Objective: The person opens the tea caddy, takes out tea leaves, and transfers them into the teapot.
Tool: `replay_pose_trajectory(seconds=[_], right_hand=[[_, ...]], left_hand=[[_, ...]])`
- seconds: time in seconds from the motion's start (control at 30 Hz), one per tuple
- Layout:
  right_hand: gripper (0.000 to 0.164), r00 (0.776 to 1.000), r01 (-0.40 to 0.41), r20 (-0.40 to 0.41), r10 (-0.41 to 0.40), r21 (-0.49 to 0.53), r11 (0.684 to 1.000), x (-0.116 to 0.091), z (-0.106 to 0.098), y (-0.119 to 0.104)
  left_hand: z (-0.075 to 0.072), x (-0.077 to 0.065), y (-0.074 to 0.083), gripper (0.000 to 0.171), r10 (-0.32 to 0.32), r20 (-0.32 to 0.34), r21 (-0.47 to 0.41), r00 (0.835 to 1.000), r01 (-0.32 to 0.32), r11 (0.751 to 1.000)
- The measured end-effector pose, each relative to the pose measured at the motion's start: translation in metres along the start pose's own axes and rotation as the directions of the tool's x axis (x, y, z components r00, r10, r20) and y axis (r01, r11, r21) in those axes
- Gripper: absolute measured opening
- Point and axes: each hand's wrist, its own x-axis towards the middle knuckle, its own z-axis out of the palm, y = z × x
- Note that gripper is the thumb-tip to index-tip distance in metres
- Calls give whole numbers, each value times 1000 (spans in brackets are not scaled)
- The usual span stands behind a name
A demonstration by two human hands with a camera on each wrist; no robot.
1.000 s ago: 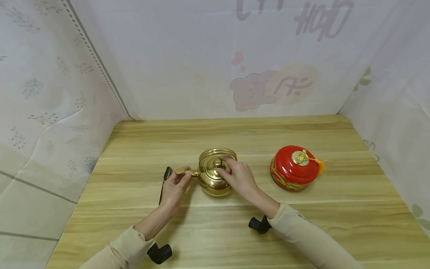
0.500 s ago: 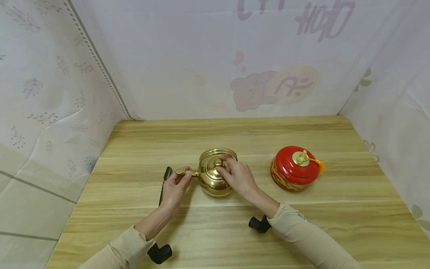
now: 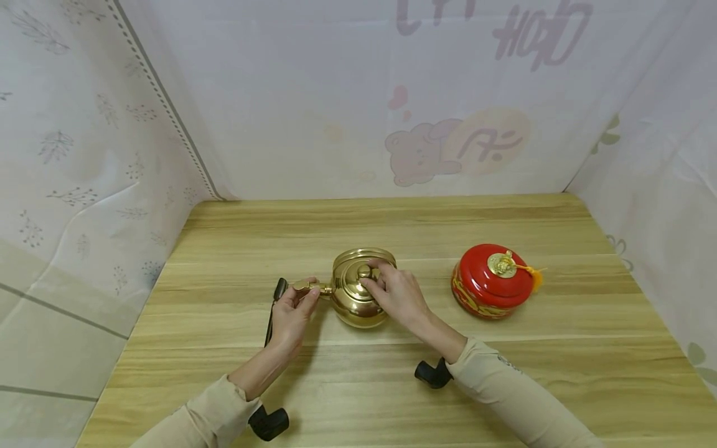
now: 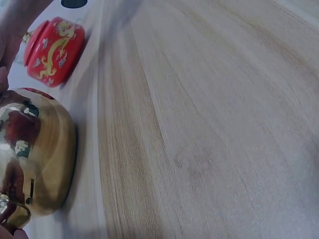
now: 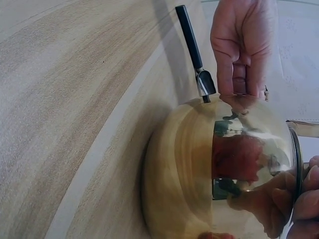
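Left hand (image 3: 291, 316) pinching the spout (image 3: 327, 289) of the golden teapot (image 3: 361, 313), right hand (image 3: 401, 296) gripping its lid knob (image 3: 365, 271), pot on the wooden table (image 3: 358, 398), red jar (image 3: 487, 280) to the right, as I see it.

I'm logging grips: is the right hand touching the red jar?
No, the right hand pinches the knob atop the golden pot.

Head view: you get soft, even light | faint shadow beside your left hand (image 3: 289, 318), lower left of centre | glare on golden pot (image 3: 360, 313) and red jar (image 3: 483, 280) | wrist views dimmer, cooler, softer | table (image 5: 84, 104) plank lines bow, upper left of your right wrist frame
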Motion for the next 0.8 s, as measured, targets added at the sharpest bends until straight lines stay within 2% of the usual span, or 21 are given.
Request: replay_pose_trajectory(seconds=[0.27,0.5,0.8], right_hand=[[30,1000,-11,12,10,27,1000,1,-2,0],[29,1000,-5,16,5,35,999,1,-2,1],[30,1000,14,9,-14,29,999,1,-3,1]], left_hand=[[2,-1,-2,31,18,-26,6,999,-18,1000],[3,-2,-2,32,40,-19,26,999,-40,999],[3,-3,-2,31,63,-23,5,998,-63,998]])
